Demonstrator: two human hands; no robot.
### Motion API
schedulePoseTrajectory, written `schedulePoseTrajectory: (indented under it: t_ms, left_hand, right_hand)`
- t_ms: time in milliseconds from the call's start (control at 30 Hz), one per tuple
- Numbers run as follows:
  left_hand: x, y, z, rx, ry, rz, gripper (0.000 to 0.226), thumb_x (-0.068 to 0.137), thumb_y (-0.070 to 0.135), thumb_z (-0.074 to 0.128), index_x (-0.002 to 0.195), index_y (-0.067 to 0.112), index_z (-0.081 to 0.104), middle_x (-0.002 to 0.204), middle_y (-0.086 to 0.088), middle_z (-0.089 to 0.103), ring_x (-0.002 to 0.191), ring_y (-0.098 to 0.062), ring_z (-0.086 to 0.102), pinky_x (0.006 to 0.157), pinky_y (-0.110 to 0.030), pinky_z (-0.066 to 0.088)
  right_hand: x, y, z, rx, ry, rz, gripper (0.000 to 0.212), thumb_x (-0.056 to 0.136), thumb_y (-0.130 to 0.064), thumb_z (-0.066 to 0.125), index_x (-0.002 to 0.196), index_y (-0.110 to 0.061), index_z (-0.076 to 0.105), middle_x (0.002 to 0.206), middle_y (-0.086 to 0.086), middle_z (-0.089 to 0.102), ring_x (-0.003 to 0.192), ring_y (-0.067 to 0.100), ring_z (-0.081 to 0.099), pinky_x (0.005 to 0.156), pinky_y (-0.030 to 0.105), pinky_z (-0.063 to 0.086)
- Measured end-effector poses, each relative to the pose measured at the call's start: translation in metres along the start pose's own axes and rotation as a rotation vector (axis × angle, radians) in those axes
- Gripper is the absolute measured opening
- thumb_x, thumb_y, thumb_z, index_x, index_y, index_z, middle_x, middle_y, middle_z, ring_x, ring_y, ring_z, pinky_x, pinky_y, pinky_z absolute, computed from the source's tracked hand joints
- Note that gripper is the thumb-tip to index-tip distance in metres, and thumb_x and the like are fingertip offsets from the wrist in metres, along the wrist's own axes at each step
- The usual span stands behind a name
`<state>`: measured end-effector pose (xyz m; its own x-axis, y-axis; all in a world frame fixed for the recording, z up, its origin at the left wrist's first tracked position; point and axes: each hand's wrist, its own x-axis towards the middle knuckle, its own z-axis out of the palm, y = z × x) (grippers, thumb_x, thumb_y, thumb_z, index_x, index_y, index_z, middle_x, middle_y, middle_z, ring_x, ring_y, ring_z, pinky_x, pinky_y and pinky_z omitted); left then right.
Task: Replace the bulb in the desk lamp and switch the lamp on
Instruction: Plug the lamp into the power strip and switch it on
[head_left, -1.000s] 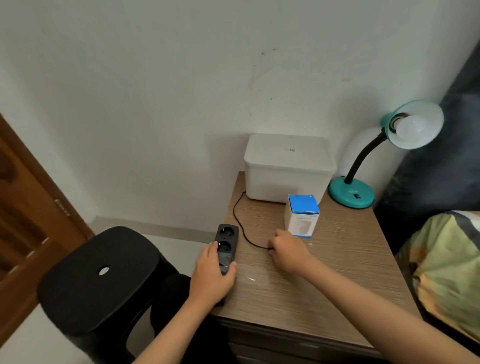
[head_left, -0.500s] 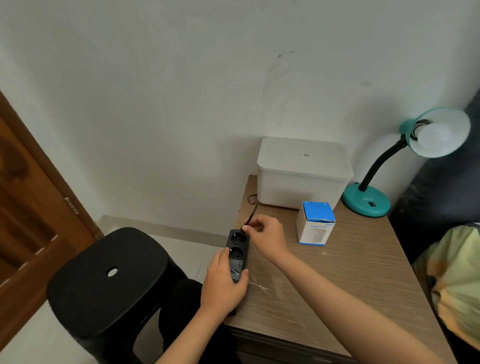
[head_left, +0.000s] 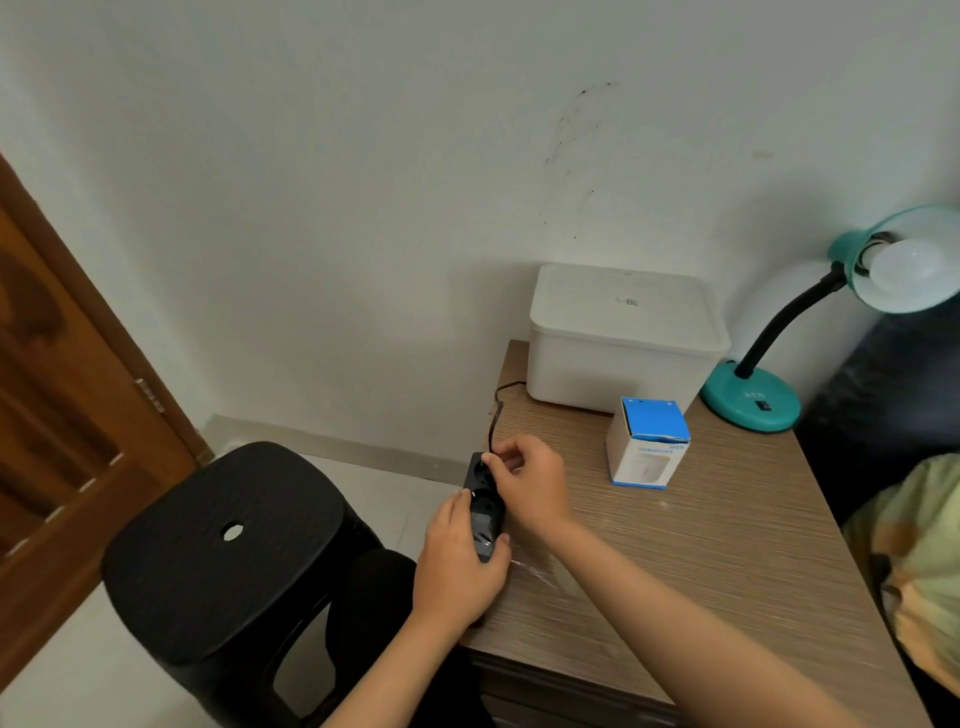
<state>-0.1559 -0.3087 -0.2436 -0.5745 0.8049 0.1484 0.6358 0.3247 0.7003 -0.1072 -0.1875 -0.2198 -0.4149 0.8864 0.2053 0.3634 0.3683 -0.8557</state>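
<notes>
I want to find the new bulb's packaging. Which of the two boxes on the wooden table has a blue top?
The small white cardboard box in front; the large white plastic lidded box behind it is entirely white.

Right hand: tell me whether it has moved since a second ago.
Yes. The right hand went from beside the blue-topped box leftward to the power strip.

- My left hand (head_left: 462, 558) lies low and palm-down, thumb and fingers curled in a grip.
- My right hand (head_left: 530, 480) reaches across just beyond it, forearm stretched out, fingertips (head_left: 493, 460) pinched together.
</notes>
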Motion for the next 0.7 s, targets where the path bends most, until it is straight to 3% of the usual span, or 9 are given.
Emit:
schedulePoseTrajectory:
  t_ms: [300, 500, 700]
  left_hand:
    - [0.001, 0.000, -0.001, -0.043, 0.009, -0.010, 0.065, 0.079, 0.038, 0.063, 0.134, 0.016, 0.039, 0.130, 0.003, 0.048, 0.120, -0.013, 0.046, 0.097, -0.026, 0.044]
    - [0.002, 0.000, -0.004, -0.154, 0.001, -0.068, 0.067, 0.074, 0.034, 0.072, 0.131, 0.017, 0.043, 0.117, 0.009, 0.050, 0.109, -0.007, 0.048, 0.092, -0.021, 0.041]
    - [0.004, -0.003, -0.006, -0.206, -0.004, -0.108, 0.073, 0.067, 0.035, 0.077, 0.130, 0.014, 0.046, 0.122, 0.003, 0.055, 0.112, -0.010, 0.051, 0.097, -0.027, 0.045]
  right_hand:
    - [-0.001, 0.005, 0.001, -0.010, 0.029, -0.064, 0.010, 0.081, -0.019, 0.069, 0.082, -0.011, 0.065, 0.081, 0.002, 0.063, 0.069, 0.009, 0.058, 0.061, 0.012, 0.045]
    - [0.004, 0.011, 0.000, 0.005, 0.043, -0.070, 0.011, 0.079, -0.018, 0.071, 0.079, -0.009, 0.065, 0.080, 0.005, 0.065, 0.069, 0.013, 0.060, 0.060, 0.013, 0.046]
    - [0.003, 0.015, 0.002, 0.002, 0.079, -0.091, 0.011, 0.079, -0.015, 0.071, 0.078, -0.007, 0.064, 0.078, 0.007, 0.064, 0.067, 0.015, 0.059, 0.059, 0.016, 0.047]
